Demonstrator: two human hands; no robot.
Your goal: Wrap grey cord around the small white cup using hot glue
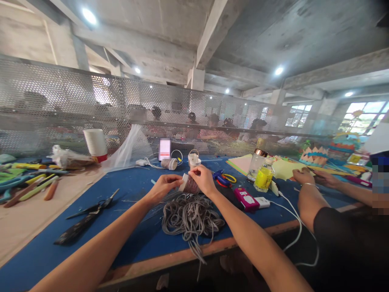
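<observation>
Between both hands a small white paper cup [191,186], partly wound with grey-brown cord, is held tilted on its side above the table. My left hand [166,187] pinches its white end from the left. On the right, my right hand [204,181] is closed over the wound part, fingers at the top. Just below lies a loose heap of grey cord [192,217], its tail hanging over the table's front edge. Behind the hands are another cord-wound cup [169,164], lying down, and a small white cup with a handle [193,161].
Black scissors [97,208] lie on the blue table mat [127,239] at left. Stacked paper cups [95,145] stand behind. Coloured scissors [224,178], a pink power bank [246,199], a yellow bottle [263,178] and a glass jar [254,167] are right. A co-worker's hands [304,177] hold paper.
</observation>
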